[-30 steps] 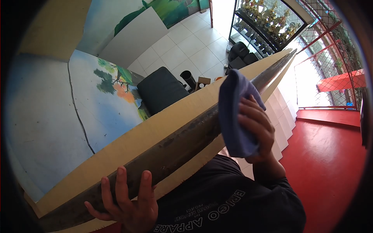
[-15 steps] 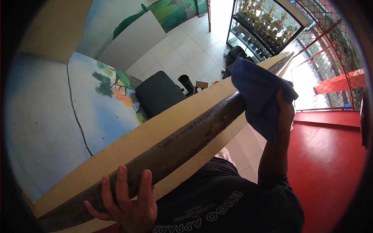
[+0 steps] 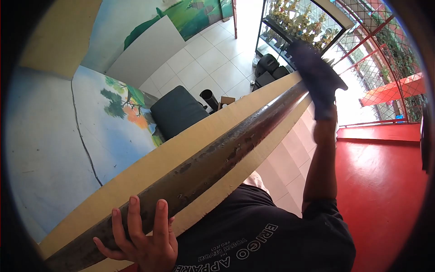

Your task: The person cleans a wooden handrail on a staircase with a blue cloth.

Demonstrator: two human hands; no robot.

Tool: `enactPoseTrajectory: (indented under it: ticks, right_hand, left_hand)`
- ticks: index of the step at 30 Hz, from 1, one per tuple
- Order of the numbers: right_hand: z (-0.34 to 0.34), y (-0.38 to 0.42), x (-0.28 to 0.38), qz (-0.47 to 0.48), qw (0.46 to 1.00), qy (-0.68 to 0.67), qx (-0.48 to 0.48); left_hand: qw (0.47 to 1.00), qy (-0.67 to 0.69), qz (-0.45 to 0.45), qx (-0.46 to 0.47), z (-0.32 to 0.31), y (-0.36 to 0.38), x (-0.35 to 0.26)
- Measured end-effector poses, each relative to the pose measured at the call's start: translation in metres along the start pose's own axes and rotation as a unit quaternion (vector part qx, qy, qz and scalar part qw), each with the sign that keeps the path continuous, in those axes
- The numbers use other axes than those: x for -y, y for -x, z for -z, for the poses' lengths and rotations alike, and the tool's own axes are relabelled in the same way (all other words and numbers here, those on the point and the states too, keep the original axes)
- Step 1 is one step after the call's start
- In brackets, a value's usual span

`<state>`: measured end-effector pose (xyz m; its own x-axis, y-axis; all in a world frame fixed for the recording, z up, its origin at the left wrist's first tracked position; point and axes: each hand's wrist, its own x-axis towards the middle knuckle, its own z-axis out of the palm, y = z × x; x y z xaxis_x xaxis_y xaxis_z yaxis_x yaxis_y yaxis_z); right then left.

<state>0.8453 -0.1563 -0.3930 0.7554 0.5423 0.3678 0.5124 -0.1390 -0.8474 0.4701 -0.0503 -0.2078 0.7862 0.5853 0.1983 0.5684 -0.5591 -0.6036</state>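
Observation:
A long dark brown pipe-like handrail [image 3: 199,170], its coating worn in patches, runs diagonally along a cream-painted ledge [image 3: 136,174]. My left hand [image 3: 145,240] rests against the near end of the rail with its fingers spread and nothing in them. At the far end, my right hand [image 3: 333,111] is closed on a blue cloth [image 3: 315,75], which lies over the rail and is blurred by motion. Most of the right hand's fingers are hidden by the cloth. The rail's surface near the cloth looks shiny.
Below the ledge are a dark padded seat [image 3: 177,111], a black cylinder [image 3: 209,99] and a tiled floor [image 3: 195,68]. Beyond stands a glass case of trophies [image 3: 299,27]. To the right are a red floor [image 3: 380,190] and wire-mesh grilles [image 3: 389,68].
My right hand has slid the blue cloth farther up and away along the rail, baring more of its surface. My left hand stays spread on the rail. The view has shifted slightly.

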Motion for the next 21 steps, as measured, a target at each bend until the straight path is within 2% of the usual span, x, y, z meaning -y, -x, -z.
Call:
enactPoseTrajectory:
  ticks: [2,3,4,6,7,9,10,12,15,18,19,20,21]
  right_hand:
    - [-0.039,-0.012,-0.016,0.125,0.967,0.037,0.219]
    - [-0.048,-0.007,-0.014,0.150,0.976,0.020,0.157]
    - [-0.051,-0.008,-0.016,0.152,0.978,0.024,0.141]
    - [-0.051,-0.001,-0.024,-0.044,0.983,-0.114,0.140]
    - [-0.053,0.000,-0.026,-0.096,0.966,-0.230,0.064]
    - [-0.060,-0.002,-0.028,-0.193,0.870,-0.445,-0.089]
    - [-0.053,-0.006,-0.029,-0.262,0.848,-0.435,-0.152]
    - [-0.038,-0.012,-0.040,-0.179,0.753,-0.622,-0.121]
    - [-0.004,-0.017,-0.027,-0.263,0.752,-0.560,-0.226]
    - [0.023,-0.006,-0.040,-0.153,0.748,-0.616,-0.194]
    - [0.025,-0.006,-0.038,-0.166,0.736,-0.615,-0.229]
    - [0.023,-0.007,-0.037,-0.185,0.745,-0.571,-0.291]
    - [0.019,-0.005,-0.058,-0.191,0.755,-0.550,-0.300]
  left_hand:
    - [1.000,0.000,0.000,-0.002,0.001,0.000,0.000]
    - [1.000,0.001,0.000,-0.003,0.001,0.000,0.000]
    - [1.000,0.002,-0.001,-0.005,0.001,0.000,0.000]
    - [1.000,0.001,-0.004,-0.009,0.000,-0.001,0.001]
    - [1.000,0.005,0.003,-0.029,-0.001,-0.002,0.001]
    - [0.997,0.012,0.019,-0.068,-0.005,-0.007,0.001]
    - [0.997,0.015,0.023,-0.067,-0.005,-0.007,0.001]
    - [0.997,0.022,0.028,-0.065,-0.004,-0.007,0.000]
    - [0.997,0.023,0.026,-0.065,-0.003,-0.007,0.000]
    - [0.997,0.025,0.026,-0.062,-0.002,-0.007,-0.001]
    - [0.998,0.022,0.025,-0.060,-0.002,-0.008,-0.001]
    - [0.998,0.018,0.023,-0.056,-0.001,-0.008,-0.001]
    - [0.998,0.015,0.022,-0.052,0.000,-0.008,-0.001]
